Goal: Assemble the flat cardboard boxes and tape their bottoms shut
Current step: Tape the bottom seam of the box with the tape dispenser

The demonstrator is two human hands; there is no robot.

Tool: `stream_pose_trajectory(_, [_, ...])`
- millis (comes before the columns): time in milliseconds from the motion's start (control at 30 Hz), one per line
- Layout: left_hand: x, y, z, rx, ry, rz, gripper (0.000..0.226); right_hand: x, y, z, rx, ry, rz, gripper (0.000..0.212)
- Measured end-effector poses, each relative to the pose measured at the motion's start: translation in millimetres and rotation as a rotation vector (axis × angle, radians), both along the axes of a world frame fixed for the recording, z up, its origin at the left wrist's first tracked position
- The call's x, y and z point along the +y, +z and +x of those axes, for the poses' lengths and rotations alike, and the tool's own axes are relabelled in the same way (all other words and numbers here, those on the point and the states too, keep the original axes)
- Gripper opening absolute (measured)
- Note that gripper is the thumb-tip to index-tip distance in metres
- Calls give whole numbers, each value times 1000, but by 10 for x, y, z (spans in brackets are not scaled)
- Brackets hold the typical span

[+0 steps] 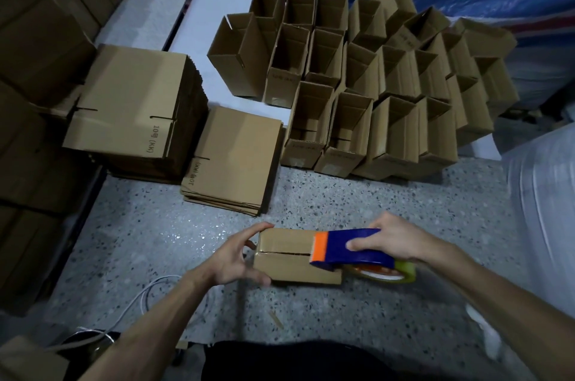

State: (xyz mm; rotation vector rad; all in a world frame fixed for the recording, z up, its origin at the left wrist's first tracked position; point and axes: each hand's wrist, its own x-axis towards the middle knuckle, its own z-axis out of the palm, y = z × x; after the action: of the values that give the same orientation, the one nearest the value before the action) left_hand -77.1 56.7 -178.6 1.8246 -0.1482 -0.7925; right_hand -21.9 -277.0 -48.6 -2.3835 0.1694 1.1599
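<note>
Taping is the step in hand: the left hand (231, 256) grips the box (295, 256) on the floor (389, 318), its bottom seam up, while the right hand (395, 240) grasps the tape dispenser (351, 248) at the seam's right end. Next, probably a steady pull leftward along it.

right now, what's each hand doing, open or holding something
left hand: gripping the left end of the box.
right hand: gripping the tape dispenser at the box's right end.
</note>
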Motion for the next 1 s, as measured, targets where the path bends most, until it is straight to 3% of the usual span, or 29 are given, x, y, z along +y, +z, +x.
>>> stream_pose_trajectory(100, [-17,47,22,-3,-51,87,111,-230,-19,-47,-12,-58,-6,45])
stream_pose_trajectory(267, [-392,207,-8,-505,-432,718,134,-163,-31,-20,-59,25,-61,47])
stream_pose_trajectory(400, [-742,133,-185,-586,-533,956,138,-176,-45,-19,-80,75,-61,50])
stream_pose_trajectory(700, [-782,225,-212,-599,-493,1000,120,-1034,-82,-176,-19,-18,127,40])
stream_pose_trajectory(833, [-796,240,-215,-589,-494,1002,119,-1381,-79,-272,-11,-94,7,43])
stream_pose_trajectory(1000, [-792,216,-227,-613,-468,974,120,-874,-231,-256,-73,102,-289,53])
